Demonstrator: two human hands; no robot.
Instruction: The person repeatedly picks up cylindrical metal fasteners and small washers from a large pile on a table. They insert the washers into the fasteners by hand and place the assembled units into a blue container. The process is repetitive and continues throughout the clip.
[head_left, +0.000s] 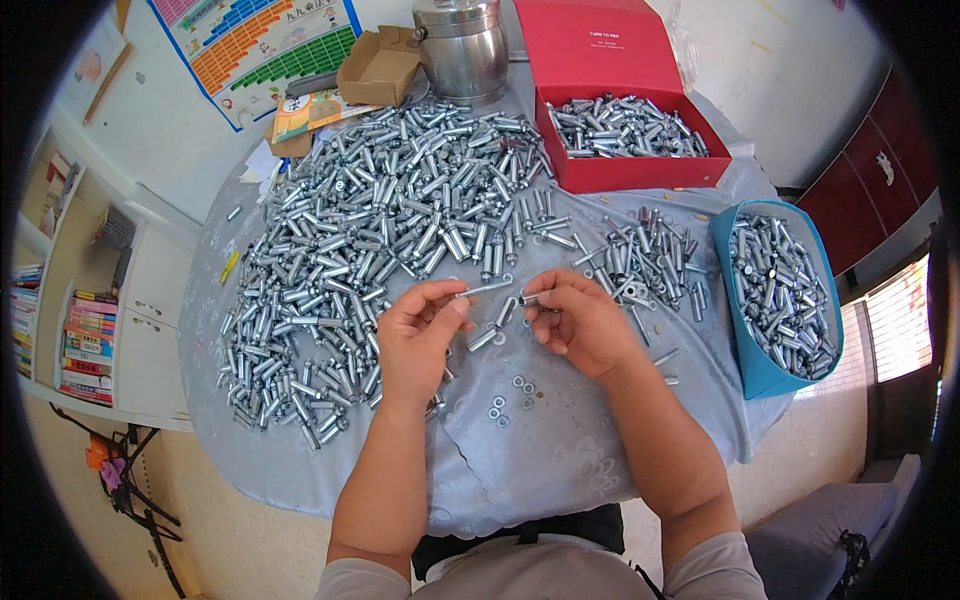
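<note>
My left hand [418,335] pinches a thin silver bolt [487,288] between thumb and fingertips, its shank pointing right. Facing it, my right hand [585,320] is closed on a short silver metal sleeve [531,299], mostly covered by the fingers. The two pieces are close together but apart. On the cloth between my hands lie a few loose metal sleeves [487,340]. Several small nuts [501,403] rest nearer to me. A wide heap of silver expansion bolts [390,190] spreads to the left and far side. A smaller scatter of bolts and washers [650,255] lies beyond my right hand.
A red box [640,175] with its lid up holds bolts at the far right. A blue fabric bin [778,384] of bolts stands right. Behind the heap are a steel pot [462,55] and a cardboard box [378,68]. Grey cloth [560,460] covers the round table.
</note>
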